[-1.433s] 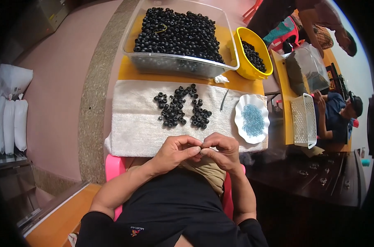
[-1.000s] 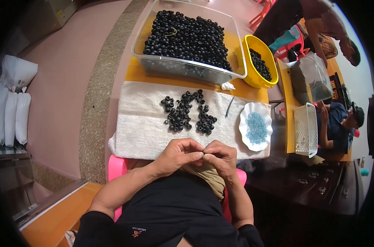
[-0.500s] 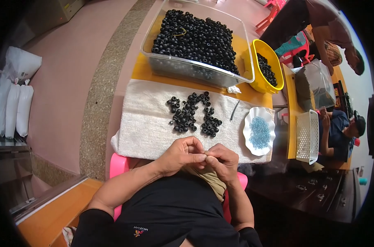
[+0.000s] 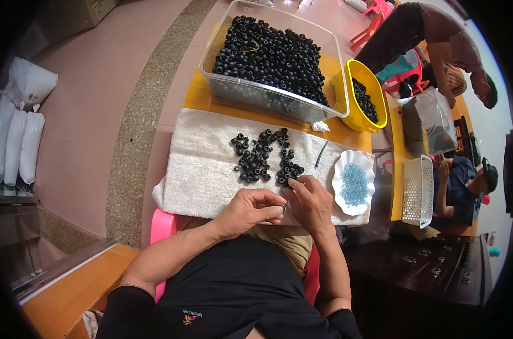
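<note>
My left hand [image 4: 250, 212] is closed in a pinch at the front edge of the white towel [image 4: 200, 164]. Between its thumb and fingertips shows a small ring-like piece [image 4: 283, 208], partly hidden. My right hand [image 4: 311, 204] reaches over the towel with thumb and index finger apart. Its index fingertip is at the near edge of a loose group of small hollow black round pieces [image 4: 256, 161]; whether it grips one, I cannot tell. To its right stands a white scalloped plate [image 4: 339, 198] holding many tiny light-blue pieces [image 4: 355, 183].
Behind the towel stands a large clear bin [image 4: 256, 93] full of black pieces, beside a yellow tub [image 4: 347, 107] with more. A thin dark strip [image 4: 321, 153] lies near the plate. Farther right are a white perforated basket [image 4: 417, 189] and two people. White sacks [image 4: 22, 141] stand left.
My right hand has parted from my left and moved forward to the loose black pieces. My left hand stays nearly in place, still pinching.
</note>
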